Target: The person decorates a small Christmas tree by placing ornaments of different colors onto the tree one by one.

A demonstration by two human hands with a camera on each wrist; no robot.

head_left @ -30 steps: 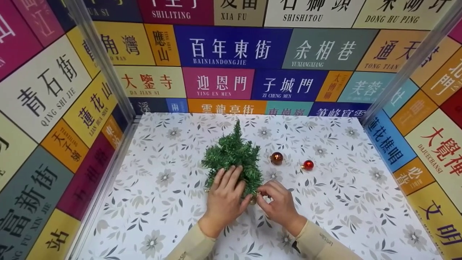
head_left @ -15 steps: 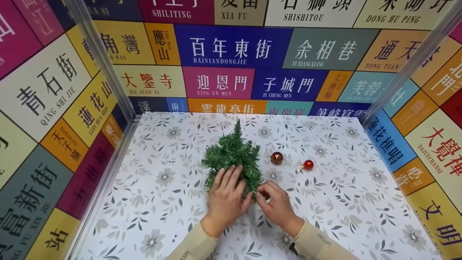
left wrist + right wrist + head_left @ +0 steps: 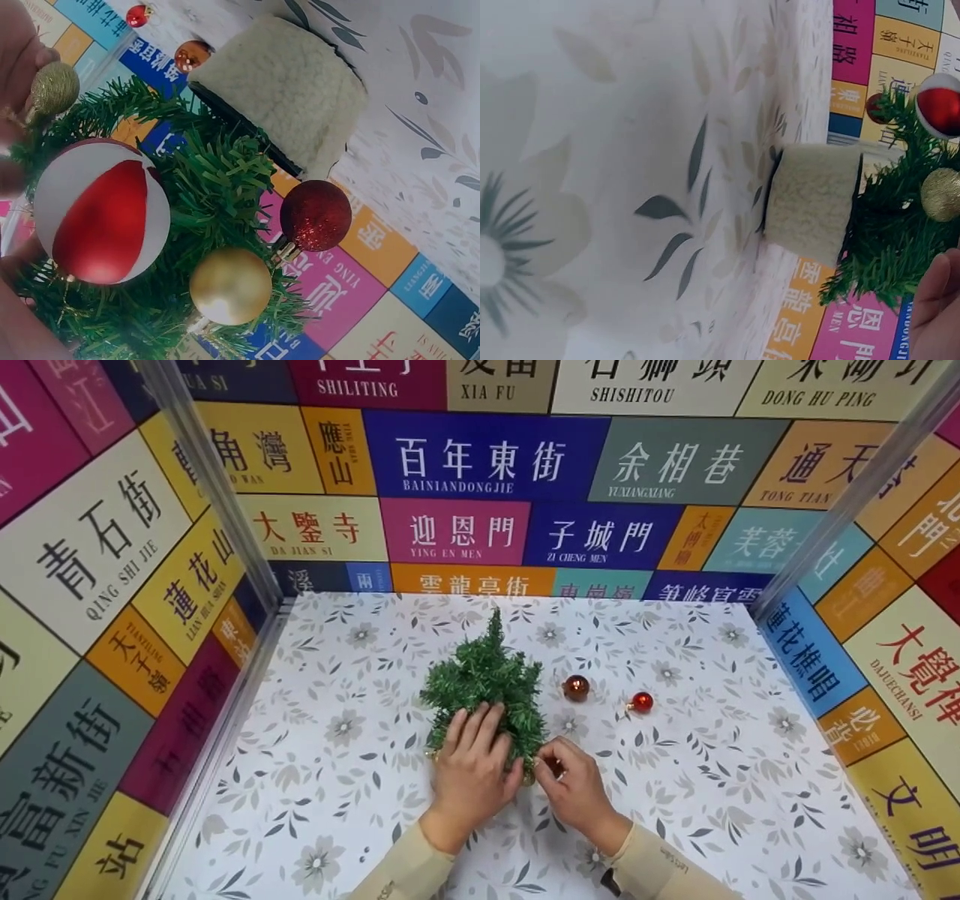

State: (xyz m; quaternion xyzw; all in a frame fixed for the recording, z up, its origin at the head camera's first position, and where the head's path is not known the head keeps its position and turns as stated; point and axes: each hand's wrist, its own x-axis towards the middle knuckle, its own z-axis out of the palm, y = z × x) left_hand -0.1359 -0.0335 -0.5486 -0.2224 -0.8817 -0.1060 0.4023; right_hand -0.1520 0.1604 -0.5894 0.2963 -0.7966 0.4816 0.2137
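A small green Christmas tree (image 3: 484, 675) stands upright on the table in the head view. My left hand (image 3: 472, 765) rests on its near side, fingers extended over the branches. At the lower right branches, my right hand (image 3: 577, 784) pinches with thumb and forefinger by a gold glitter bauble (image 3: 55, 88); its cord is partly hidden. In the left wrist view the tree also bears a red-and-white bauble (image 3: 105, 214), a smooth gold bauble (image 3: 230, 286) and a dark red glitter bauble (image 3: 316, 216). A cream fleecy base (image 3: 814, 201) shows in the right wrist view.
Right of the tree, a shiny brown-red bauble (image 3: 576, 688) and a smaller red bauble (image 3: 642, 703) lie loose on the flower-patterned tabletop (image 3: 345, 795). Panels with street-name signs (image 3: 480, 457) wall the back and both sides.
My right hand has shifted very slightly at the branch, its fingertips staying beside the gold bauble. The left hand, the tree and the two loose baubles stay where they were.
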